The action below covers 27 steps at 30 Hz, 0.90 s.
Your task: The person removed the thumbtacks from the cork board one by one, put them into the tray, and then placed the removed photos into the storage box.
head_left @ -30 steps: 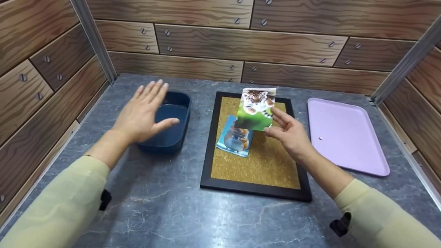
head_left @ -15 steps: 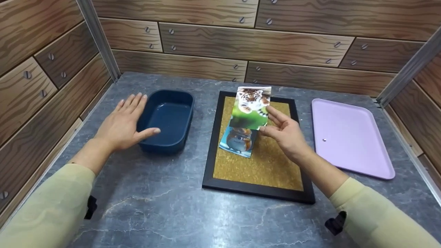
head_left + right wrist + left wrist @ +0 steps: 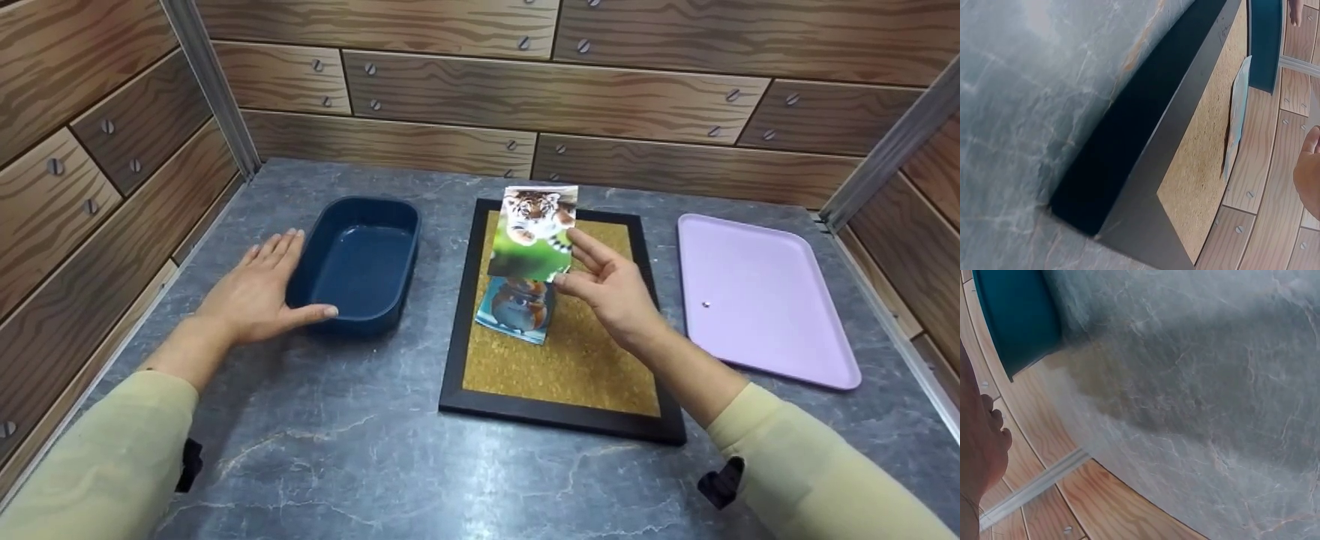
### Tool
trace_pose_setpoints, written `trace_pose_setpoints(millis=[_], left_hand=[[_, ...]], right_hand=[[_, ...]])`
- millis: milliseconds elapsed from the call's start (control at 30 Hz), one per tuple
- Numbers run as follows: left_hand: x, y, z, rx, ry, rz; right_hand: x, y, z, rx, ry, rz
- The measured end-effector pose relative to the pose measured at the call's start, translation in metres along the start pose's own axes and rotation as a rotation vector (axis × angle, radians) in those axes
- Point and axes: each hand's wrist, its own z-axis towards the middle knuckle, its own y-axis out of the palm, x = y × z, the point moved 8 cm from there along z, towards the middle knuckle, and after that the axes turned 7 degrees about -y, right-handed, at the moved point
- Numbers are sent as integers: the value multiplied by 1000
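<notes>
My right hand (image 3: 611, 296) pinches the right edge of a tiger photo (image 3: 529, 232) between thumb and fingers. The photo is held up over a cork board (image 3: 562, 367) with a black frame. Partly behind it, a bluish picture (image 3: 517, 315) with slightly curled edges lies on the cork; its upper part is hidden. At the left, my left hand (image 3: 251, 292) is flat with fingers straight beside a dark blue bin (image 3: 364, 322). Its thumb reaches to the bin's near-left corner; whether it touches cannot be told. The left wrist view catches only part of that hand (image 3: 985, 444).
A lilac tray (image 3: 765, 315) lies right of the board, with a small shiny pin (image 3: 706, 304) on it. Marbled grey table (image 3: 337, 450) runs under everything. Wood-patterned walls (image 3: 450, 90) close the back and sides.
My left hand has moved left and down, from above the bin to beside it. My right hand has shifted a little left with the tiger photo. The bin, board and tray stay put.
</notes>
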Motion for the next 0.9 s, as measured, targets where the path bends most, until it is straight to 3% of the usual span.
trace_pose_setpoints(millis=[367, 900], left_hand=[[-11, 18, -1, -89, -63, -48], [-8, 24, 1, -95, -84, -80]], right_hand=[[1, 9, -1, -3, -12, 29], [-1, 25, 5, -16, 0, 70]])
